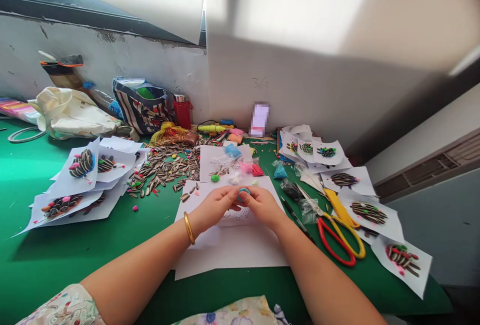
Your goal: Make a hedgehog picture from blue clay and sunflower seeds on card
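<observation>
Between the thumbs and fingers of both hands sits a small blue lump of modelling clay (pixel 244 193). My left hand (pixel 221 204), below a gold bangle, pinches it from one side, and my right hand (pixel 263 205) pinches it from the other. Both are held over a white sheet of paper (pixel 232 250) with a line drawing (pixel 240 215) partly hidden by the hands. Just beyond the fingers lie a green clay blob (pixel 215 178), a few sunflower seeds (pixel 184 197) and small bags of blue clay (pixel 233 151), pink clay (pixel 246 168) and red clay (pixel 257 170).
Scissors (pixel 339 235), a black pen (pixel 298 220) and a yellow cutter (pixel 340 208) lie to the right. Seed-covered picture sheets (pixel 369 212) line the right edge; more sheets (pixel 82 170) are stacked left. Behind are a seed pile (pixel 168 167), a red flask (pixel 182 111) and bags (pixel 75 115).
</observation>
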`<state>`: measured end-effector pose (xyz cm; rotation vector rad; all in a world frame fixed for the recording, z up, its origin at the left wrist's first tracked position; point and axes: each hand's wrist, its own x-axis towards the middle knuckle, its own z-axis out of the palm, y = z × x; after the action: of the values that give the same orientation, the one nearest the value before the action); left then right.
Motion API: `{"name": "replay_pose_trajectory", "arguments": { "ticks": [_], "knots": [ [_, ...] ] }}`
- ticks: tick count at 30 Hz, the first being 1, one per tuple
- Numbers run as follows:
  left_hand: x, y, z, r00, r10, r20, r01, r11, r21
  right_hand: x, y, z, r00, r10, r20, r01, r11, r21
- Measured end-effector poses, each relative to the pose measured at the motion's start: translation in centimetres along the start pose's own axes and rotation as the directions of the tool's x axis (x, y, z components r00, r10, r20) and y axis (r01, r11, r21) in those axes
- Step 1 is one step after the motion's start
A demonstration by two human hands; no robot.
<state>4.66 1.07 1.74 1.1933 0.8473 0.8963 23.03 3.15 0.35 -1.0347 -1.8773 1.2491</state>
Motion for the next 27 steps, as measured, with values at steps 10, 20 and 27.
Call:
{"name": "replay_pose_trajectory", "arguments": {
  "ticks": [10, 20, 27],
  "knots": [
    [-0.2, 0.3, 0.3, 0.999, -0.032, -0.023, 0.028, 0.989, -0.144, -0.1, 0.1, 0.1, 0.989, -0.092, -0.116, 0.073, 0.984, -0.163],
    [-0.3, 0.4, 0.2, 0.999, 0.011, -0.033, -0.012, 0.999, -0.03, 0.1, -0.4, 0.2, 0.978, 0.018, -0.207, -0.01, 0.999, 0.041],
    [0.1, -0.5, -0.8, 0.968, 0.211, -0.139, -0.147, 0.918, 0.368, 0.1, -0.2, 0.3, 0.966, -0.173, -0.191, 0.146, 0.978, -0.149]
  ]
}}
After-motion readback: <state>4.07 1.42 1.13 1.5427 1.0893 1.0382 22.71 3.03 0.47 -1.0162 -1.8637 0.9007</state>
